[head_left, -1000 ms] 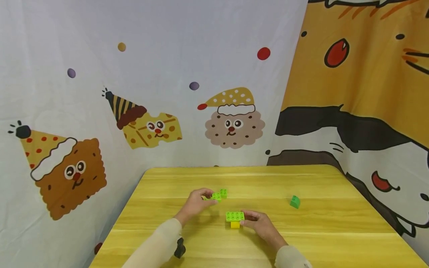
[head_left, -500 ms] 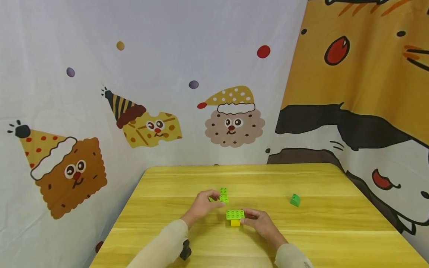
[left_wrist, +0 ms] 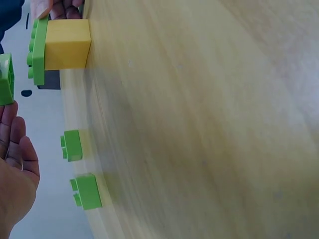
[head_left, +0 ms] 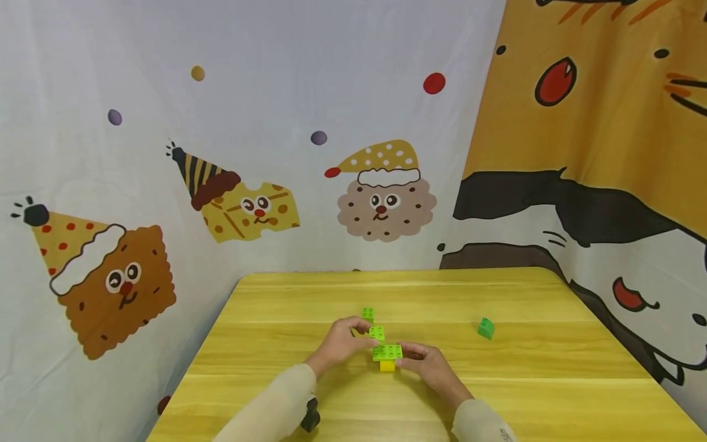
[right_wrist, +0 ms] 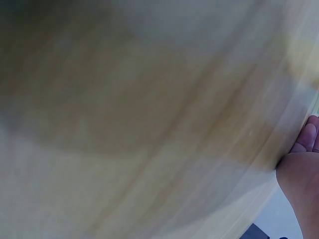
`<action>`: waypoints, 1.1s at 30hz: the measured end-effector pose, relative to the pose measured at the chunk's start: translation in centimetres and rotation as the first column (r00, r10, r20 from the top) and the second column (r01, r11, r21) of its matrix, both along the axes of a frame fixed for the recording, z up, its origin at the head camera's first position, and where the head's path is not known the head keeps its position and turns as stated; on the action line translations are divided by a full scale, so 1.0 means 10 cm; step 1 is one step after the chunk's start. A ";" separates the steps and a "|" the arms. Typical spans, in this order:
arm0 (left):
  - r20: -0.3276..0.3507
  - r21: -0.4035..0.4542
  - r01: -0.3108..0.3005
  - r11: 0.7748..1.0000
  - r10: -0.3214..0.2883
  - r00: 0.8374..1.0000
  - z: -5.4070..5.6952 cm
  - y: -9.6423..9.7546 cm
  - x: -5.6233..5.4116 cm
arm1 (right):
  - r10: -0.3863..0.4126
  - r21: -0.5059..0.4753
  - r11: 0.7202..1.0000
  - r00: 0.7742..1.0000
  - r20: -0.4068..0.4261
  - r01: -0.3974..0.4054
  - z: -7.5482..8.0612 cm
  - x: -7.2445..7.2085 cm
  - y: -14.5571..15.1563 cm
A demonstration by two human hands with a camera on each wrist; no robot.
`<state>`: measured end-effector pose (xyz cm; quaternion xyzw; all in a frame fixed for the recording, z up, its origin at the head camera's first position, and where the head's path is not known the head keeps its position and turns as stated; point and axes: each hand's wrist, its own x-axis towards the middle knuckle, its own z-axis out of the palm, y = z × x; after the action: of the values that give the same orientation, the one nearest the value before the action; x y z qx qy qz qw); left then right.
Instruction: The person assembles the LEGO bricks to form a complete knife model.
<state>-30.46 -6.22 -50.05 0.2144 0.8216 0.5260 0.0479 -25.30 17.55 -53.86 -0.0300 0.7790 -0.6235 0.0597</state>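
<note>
My left hand (head_left: 342, 339) pinches a small light green building block (head_left: 377, 333) by its sides, studs up. It hovers just over the left end of a flat light green studded plate (head_left: 388, 352). That plate sits on top of a yellow block (head_left: 388, 366) standing on the table. Thumb and fingers of my right hand (head_left: 428, 365) hold the plate's right end. From the left wrist, the pinched block shows its hollow underside (left_wrist: 7, 79), level with the plate and apart from the yellow block. The right wrist view catches only part of the right hand (right_wrist: 306, 159).
Two more light green blocks stand on the table, a nearer one (left_wrist: 73, 145) and another one (left_wrist: 87, 191), both seen from the left wrist. A darker green block with a curved side (head_left: 486, 328) lies at the right of the wooden table (head_left: 530, 380). A printed cloth (head_left: 309, 73) hangs behind.
My left hand has moved right and toward me, carrying the light green block from beside the far block to over the plate's left end. The right hand stays on the plate.
</note>
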 end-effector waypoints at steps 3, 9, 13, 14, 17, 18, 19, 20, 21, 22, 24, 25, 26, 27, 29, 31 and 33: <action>-0.002 -0.012 0.003 1.000 -0.003 1.000 -0.02 0.02 0.00 | 0.008 -0.003 1.000 1.000 -0.001 -0.008 0.01 0.00 0.00; 0.001 -0.041 0.013 0.999 -0.013 1.000 -0.04 0.07 0.04 | 0.002 0.000 1.000 1.000 -0.003 -0.002 0.03 0.02 0.00; -0.006 -0.038 0.006 0.999 -0.007 1.000 -0.06 0.09 0.05 | 0.005 0.001 1.000 1.000 -0.004 -0.005 0.02 0.01 -0.01; -0.009 -0.037 0.007 0.999 -0.007 1.000 -0.06 0.09 0.05 | 0.008 0.002 1.000 1.000 -0.008 -0.008 0.02 0.01 -0.01; -0.017 -0.041 0.014 0.999 -0.015 1.000 -0.09 0.11 0.04 | 0.011 -0.011 1.000 1.000 -0.010 -0.011 0.01 0.00 -0.01; -0.018 -0.045 0.018 0.999 -0.018 1.000 -0.10 0.11 0.04 | 0.013 -0.013 1.000 1.000 -0.012 -0.013 0.01 0.00 -0.01; -0.018 -0.049 0.022 0.999 -0.023 1.000 -0.11 0.11 0.04 | 0.018 -0.013 1.000 1.000 -0.010 -0.019 0.01 0.00 0.00; -0.015 -0.051 0.025 0.998 -0.026 1.000 -0.12 0.12 0.04 | 0.019 -0.013 1.000 1.000 -0.010 -0.019 0.00 0.00 0.00; -0.012 -0.054 0.028 0.998 -0.029 1.000 -0.12 0.12 0.04 | 0.021 -0.014 1.000 1.000 -0.008 -0.021 0.00 0.00 0.00; -0.009 -0.055 0.030 0.998 -0.030 0.999 -0.13 0.12 0.04 | 0.025 -0.014 1.000 1.000 -0.008 -0.025 0.00 0.00 0.00; 0.000 -0.055 0.033 0.998 -0.033 0.999 -0.12 0.13 0.05 | 0.028 -0.017 0.999 1.000 -0.006 -0.028 -0.01 0.00 0.01; 0.003 -0.055 0.036 0.998 -0.036 0.999 -0.12 0.13 0.06 | 0.029 -0.020 0.999 1.000 -0.005 -0.029 0.00 0.00 0.01; 0.006 -0.056 0.036 0.998 -0.036 0.999 -0.12 0.14 0.06 | 0.028 -0.024 0.999 1.000 -0.004 -0.028 -0.01 0.00 0.01; 0.006 -0.057 0.039 0.998 -0.039 0.999 -0.11 0.15 0.07 | 0.027 -0.026 0.999 1.000 -0.005 -0.027 -0.01 0.00 0.01; 0.005 -0.061 0.040 0.997 -0.040 0.999 -0.11 0.16 0.08 | 0.026 -0.033 0.999 1.000 -0.005 -0.026 -0.01 0.00 0.01; -0.002 -0.065 0.041 0.997 -0.042 0.999 -0.11 0.17 0.08 | 0.026 -0.039 0.999 1.000 -0.004 -0.026 -0.01 -0.01 0.01; -0.006 -0.065 0.043 0.997 -0.044 0.999 -0.12 0.17 0.08 | 0.027 -0.041 0.999 1.000 -0.004 -0.027 0.00 0.00 0.01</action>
<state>-29.63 -4.51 -51.28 0.2325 0.8336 0.4970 0.0635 -25.34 17.66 -53.90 -0.0429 0.7657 -0.6383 0.0661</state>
